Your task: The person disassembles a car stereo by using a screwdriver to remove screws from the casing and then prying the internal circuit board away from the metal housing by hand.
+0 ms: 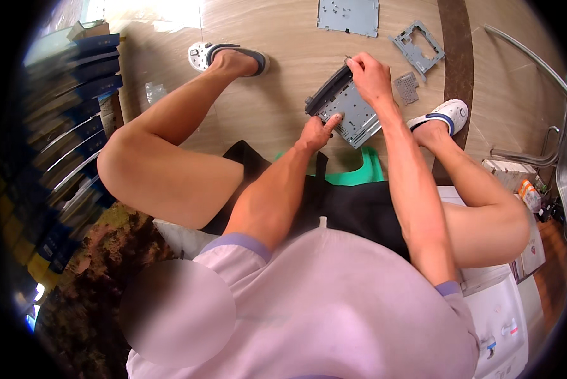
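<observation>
On the wooden floor (277, 95) between the sandalled feet lies a grey metal drive chassis (346, 110), the left hand (316, 131) pressing fingers on its near edge, the right hand (369, 76) pinching a small tool at its far corner, beside a flat metal cover plate (348, 16) and a grey plastic frame (417, 47)

The right hand (370, 74) covers the far corner of the grey metal drive chassis (350, 110), and whatever its fingertips pinch there is too small to tell. The left hand (317, 131) hides the chassis's near edge. The flat grey plate (348, 15) on the floor (283, 57) is cut off by the picture's top edge. The green stool (359, 172) shows only as a strip behind the black shorts (353, 208). A blurred oval (177, 312) masks part of the lower left. The dark boxes (75, 82) stacked at the left smear toward the rim, their ends lost in shadow
</observation>
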